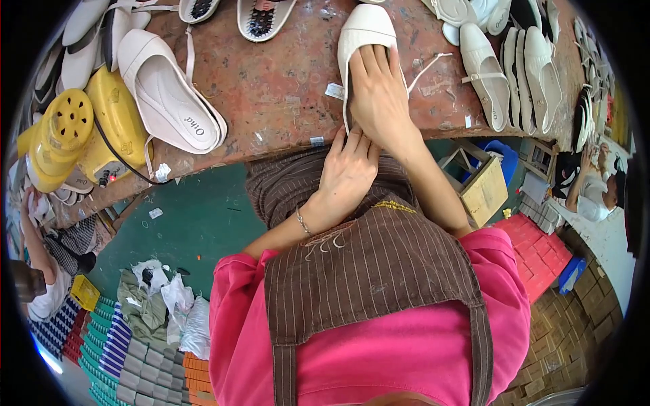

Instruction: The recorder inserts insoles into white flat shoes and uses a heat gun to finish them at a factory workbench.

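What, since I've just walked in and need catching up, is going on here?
Someone in a pink shirt and brown pinstriped apron is handling a cream closed-toe shoe at a worn reddish-brown worktable. The right hand reaches into the shoe's opening; the left hand is at its rear end, exact grip unclear. A pinkish-white open-backed shoe lies to the left, a cream strapped shoe to the right.

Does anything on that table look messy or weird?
A little: the reddish-brown tabletop looks stained and scuffed, and a loose white scrap lies left of the cream shoe that the right hand reaches into.
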Available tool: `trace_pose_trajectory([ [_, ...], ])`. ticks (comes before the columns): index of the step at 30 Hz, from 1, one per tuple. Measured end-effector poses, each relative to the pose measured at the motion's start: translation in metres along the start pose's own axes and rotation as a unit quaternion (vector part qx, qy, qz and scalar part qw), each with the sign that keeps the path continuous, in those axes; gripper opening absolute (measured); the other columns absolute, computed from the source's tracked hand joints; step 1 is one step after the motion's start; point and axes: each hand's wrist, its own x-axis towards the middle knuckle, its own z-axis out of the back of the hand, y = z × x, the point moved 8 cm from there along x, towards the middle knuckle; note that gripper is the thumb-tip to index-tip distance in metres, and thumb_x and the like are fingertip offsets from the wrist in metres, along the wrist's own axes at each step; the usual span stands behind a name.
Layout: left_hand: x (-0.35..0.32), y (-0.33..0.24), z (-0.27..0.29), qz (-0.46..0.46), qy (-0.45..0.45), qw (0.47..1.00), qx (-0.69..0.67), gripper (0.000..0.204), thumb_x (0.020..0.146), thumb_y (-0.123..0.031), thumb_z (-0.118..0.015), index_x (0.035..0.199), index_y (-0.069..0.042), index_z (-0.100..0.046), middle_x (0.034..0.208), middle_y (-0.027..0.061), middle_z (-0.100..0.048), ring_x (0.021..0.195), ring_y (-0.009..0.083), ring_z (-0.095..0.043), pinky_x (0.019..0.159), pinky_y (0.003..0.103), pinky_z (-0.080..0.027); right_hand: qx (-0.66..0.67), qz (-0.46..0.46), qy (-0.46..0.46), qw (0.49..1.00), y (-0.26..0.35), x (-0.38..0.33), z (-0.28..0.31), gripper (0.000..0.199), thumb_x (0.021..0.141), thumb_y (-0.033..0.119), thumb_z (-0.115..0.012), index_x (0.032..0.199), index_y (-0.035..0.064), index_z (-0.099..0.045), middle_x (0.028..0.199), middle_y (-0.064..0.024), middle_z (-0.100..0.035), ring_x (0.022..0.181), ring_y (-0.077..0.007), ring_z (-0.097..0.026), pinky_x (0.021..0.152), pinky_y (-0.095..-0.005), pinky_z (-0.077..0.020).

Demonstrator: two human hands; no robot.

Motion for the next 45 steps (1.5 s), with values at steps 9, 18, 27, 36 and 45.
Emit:
trace_pose_trajectory([
  [9, 0.005, 0.000, 0.014, 0.003, -0.066, 0.998, 0.009, 0.031, 0.080, -0.012, -0.054, 0.103, 0.005, -0.065, 0.108, 0.0163, -0.063, 0.116, 0.0292, -0.053, 0.100, 0.044, -0.039, 0.046, -0.028, 0.063, 0.997, -0.007, 0.014, -0.017, 0.055, 0.082, 0.004, -0.049, 0.132, -0.0165, -0.038, 0.133, -0.0371, -0.042, 0.129, -0.0483, -0.039, 0.112, -0.0520, -0.0284],
  [18, 0.007, 0.005, 0.007, 0.015, -0.023, 0.999, 0.026, 0.052, 0.085, -0.011, -0.049, 0.133, 0.007, -0.049, 0.140, 0.0200, -0.049, 0.135, 0.0288, -0.041, 0.098, 0.038, -0.039, 0.018, 0.013, -0.052, 0.998, -0.015, 0.029, -0.012, 0.026, 0.072, -0.003, -0.055, 0.096, -0.0128, -0.057, 0.095, -0.0293, -0.058, 0.094, -0.0436, -0.057, 0.087, -0.0475, -0.0462],
  [27, 0.013, 0.007, 0.011, 0.010, -0.061, 0.997, 0.036, 0.050, 0.084, -0.011, -0.050, 0.131, 0.006, -0.052, 0.139, 0.0192, -0.051, 0.134, 0.0284, -0.044, 0.096, 0.038, -0.040, 0.018, 0.052, 0.000, 0.998, -0.024, 0.039, -0.018, 0.017, 0.071, 0.002, -0.054, 0.082, -0.0094, -0.061, 0.088, -0.0273, -0.060, 0.086, -0.0406, -0.058, 0.081, -0.0445, -0.0474],
  [36, -0.050, 0.103, 0.105, 0.128, -0.291, 0.948, 0.010, 0.014, 0.080, 0.001, -0.064, 0.091, -0.003, -0.072, 0.120, 0.0135, -0.062, 0.109, 0.0325, -0.059, 0.090, 0.040, -0.051, 0.018, 0.114, 0.026, 0.993, 0.033, -0.062, 0.015, 0.056, 0.089, 0.032, -0.061, 0.121, -0.0134, -0.055, 0.125, -0.0346, -0.055, 0.118, -0.0409, -0.056, 0.107, -0.0473, -0.0381],
  [45, -0.049, 0.147, 0.090, 0.292, -0.278, 0.901, -0.159, 0.019, 0.093, -0.008, -0.061, 0.106, 0.003, -0.068, 0.085, 0.0137, -0.066, 0.062, 0.0183, -0.062, 0.054, 0.028, -0.050, -0.010, 0.243, 0.127, 0.962, 0.006, -0.063, 0.015, 0.066, 0.083, 0.049, -0.063, 0.140, 0.0182, -0.050, 0.149, -0.0053, -0.043, 0.146, -0.0262, -0.024, 0.116, -0.0566, -0.0203],
])
